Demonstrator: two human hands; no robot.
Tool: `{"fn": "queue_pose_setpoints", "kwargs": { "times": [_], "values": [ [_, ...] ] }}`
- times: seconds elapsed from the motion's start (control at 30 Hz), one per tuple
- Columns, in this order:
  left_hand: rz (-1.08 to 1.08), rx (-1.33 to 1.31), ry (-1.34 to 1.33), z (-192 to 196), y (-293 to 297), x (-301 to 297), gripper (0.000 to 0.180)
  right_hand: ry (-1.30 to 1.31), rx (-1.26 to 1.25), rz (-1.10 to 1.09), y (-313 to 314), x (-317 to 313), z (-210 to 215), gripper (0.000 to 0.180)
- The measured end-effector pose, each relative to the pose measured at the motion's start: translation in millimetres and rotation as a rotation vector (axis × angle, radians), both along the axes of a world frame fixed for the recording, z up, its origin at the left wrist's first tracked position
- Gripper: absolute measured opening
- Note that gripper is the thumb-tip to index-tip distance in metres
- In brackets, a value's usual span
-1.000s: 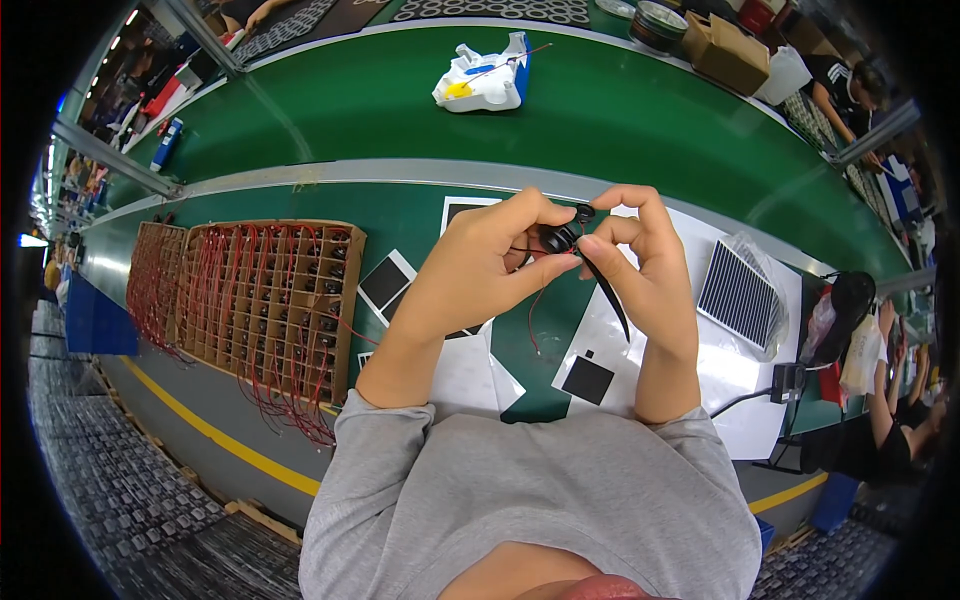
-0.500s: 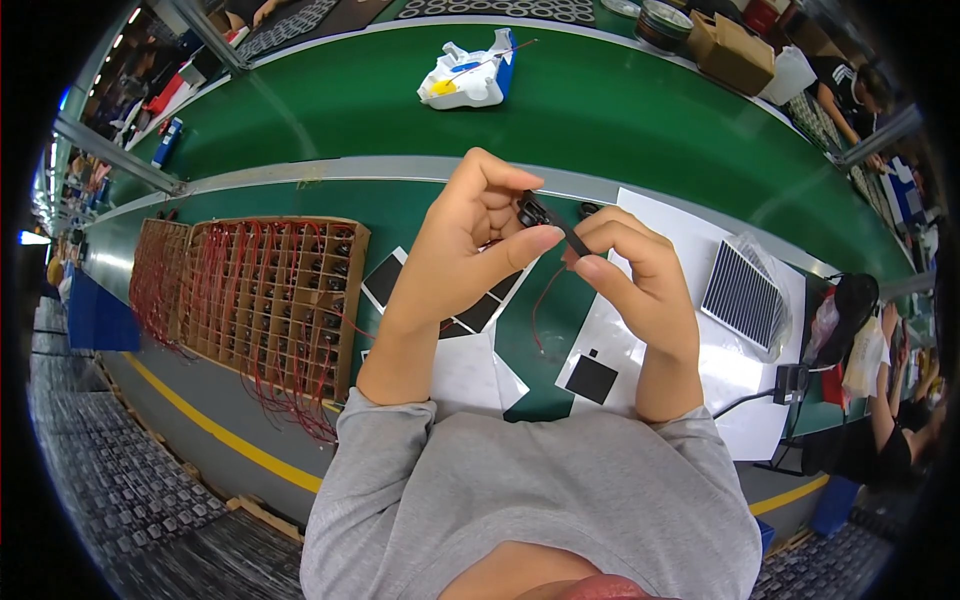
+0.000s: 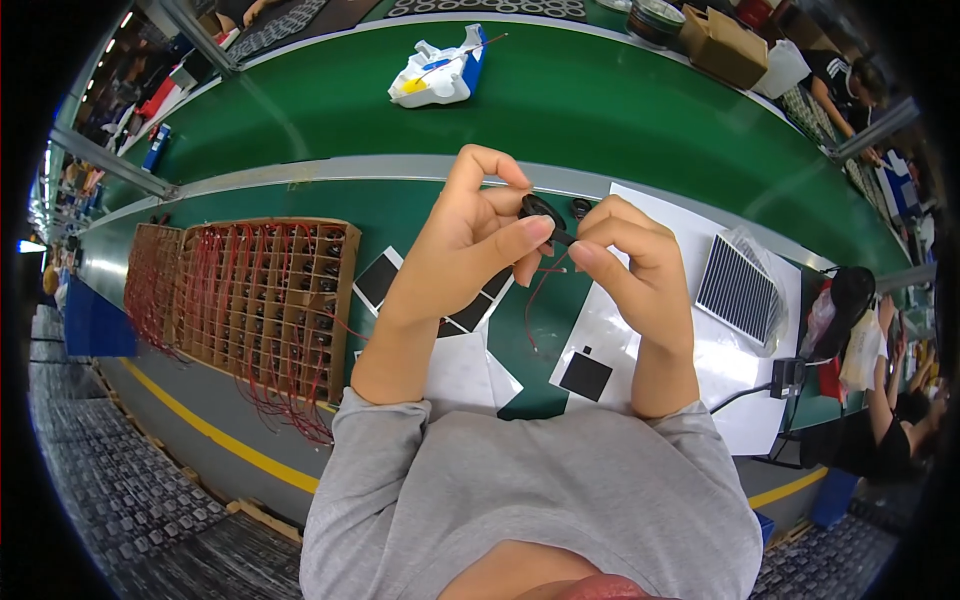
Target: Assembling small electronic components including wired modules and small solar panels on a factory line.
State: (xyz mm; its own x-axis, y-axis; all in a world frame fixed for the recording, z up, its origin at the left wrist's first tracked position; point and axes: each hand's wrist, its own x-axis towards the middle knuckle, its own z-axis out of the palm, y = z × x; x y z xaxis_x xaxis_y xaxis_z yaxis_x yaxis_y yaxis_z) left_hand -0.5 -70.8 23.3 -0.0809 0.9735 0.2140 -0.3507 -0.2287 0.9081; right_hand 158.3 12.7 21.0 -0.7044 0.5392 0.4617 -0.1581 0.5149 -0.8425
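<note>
My left hand (image 3: 445, 245) is closed on a small round black part (image 3: 540, 208), speaker-like in shape, pinched between thumb and fingers. A thin red wire (image 3: 532, 312) hangs below the hands and appears to belong to it. My right hand (image 3: 640, 268) pinches the end of a short black strip (image 3: 563, 238) between thumb and forefinger. The strip reaches the round part; whether it is stuck to it is hidden by my left thumb. Just beyond my right fingers, another small black part (image 3: 580, 207) lies on the green table.
A divided cardboard box (image 3: 353, 265) of black parts with red wires stands at left. White sheets (image 3: 745, 410) carry a black square (image 3: 585, 375) and a black-striped sheet (image 3: 738, 290). Beyond a metal rail, a white-and-blue housing (image 3: 437, 75) sits on a green belt (image 3: 300, 110). Other people work nearby.
The round part has turned in my left fingers, showing more of its round face. The black strip now shows shorter between my hands. The view has shifted slightly.
</note>
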Motion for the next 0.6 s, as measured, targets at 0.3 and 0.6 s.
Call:
{"fn": "queue_pose_setpoints", "kwargs": {
  "times": [0.3, 0.6],
  "values": [
    [-0.085, -0.001, -0.079, -3.5, 1.3, 0.9, 0.021, 0.001, 0.080, -0.043, 3.1, 2.7, -1.3, 0.012],
    [-0.093, -0.039, -0.082, -2.8, 5.0, -1.9, 0.018, 0.009, 0.030, -0.011, 6.4, -5.7, 4.0, 0.010]
  ]
}}
